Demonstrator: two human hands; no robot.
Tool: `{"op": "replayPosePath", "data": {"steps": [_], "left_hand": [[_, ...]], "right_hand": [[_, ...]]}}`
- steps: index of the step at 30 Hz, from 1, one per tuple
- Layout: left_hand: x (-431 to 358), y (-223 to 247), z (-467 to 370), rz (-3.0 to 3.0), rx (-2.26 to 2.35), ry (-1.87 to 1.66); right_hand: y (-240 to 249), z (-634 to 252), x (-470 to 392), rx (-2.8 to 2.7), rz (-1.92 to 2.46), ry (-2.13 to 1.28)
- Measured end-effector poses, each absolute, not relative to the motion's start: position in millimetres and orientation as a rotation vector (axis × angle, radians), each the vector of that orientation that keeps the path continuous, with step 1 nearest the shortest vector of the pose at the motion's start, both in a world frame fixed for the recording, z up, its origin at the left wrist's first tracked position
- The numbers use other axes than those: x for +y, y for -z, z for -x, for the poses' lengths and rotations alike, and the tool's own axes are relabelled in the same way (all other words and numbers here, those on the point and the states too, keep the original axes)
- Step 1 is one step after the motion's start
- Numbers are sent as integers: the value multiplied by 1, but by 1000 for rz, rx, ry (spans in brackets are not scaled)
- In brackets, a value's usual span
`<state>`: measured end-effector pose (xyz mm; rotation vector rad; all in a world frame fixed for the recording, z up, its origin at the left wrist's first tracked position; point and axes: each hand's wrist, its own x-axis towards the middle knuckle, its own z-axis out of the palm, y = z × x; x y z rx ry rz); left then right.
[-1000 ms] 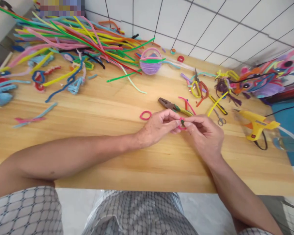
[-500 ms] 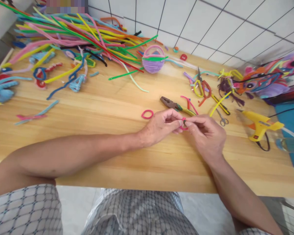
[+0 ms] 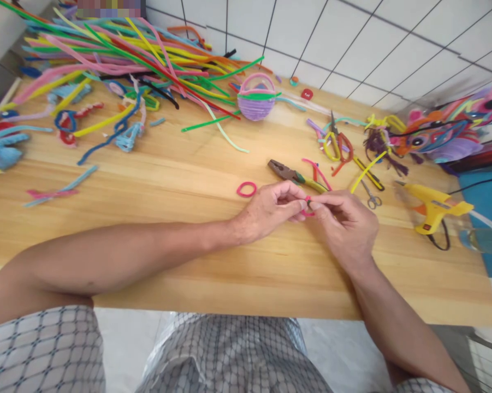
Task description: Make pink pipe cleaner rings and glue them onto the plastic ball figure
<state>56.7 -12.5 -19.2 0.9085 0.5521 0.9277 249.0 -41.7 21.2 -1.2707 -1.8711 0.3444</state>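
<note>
My left hand (image 3: 266,210) and my right hand (image 3: 344,221) meet over the wooden table, fingertips almost touching. Both are closed in a pinch on a small pink pipe cleaner (image 3: 308,214) bent into a loop; fingers cover much of it. A tiny dark bit shows between the fingertips, too small to make out. Just left of my left hand a second pink pipe cleaner loop (image 3: 246,189) lies flat on the wood. Beyond my fingers rest pliers (image 3: 286,172) with dark jaws, their handles partly hidden by my hands. A curved pink pipe cleaner piece (image 3: 318,172) lies beside the pliers.
Many coloured pipe cleaners (image 3: 139,60) are heaped at the back left. A purple basket (image 3: 255,106) stands near the tiled wall. Toward the right lie scissors (image 3: 339,144), a yellow cutter (image 3: 368,173), small scissors (image 3: 374,202) and a yellow glue gun (image 3: 434,207).
The hands keep the same pinch on the pink loop, with hardly any movement. The whole view has shifted very slightly.
</note>
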Motion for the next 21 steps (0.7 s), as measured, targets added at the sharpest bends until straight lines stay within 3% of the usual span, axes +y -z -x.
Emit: {"op": "replayPosePath", "data": {"steps": [21], "left_hand": [[-13, 18, -57, -950, 552, -924]], "right_hand": [[-24, -248, -43, -1914, 1269, -281]]}}
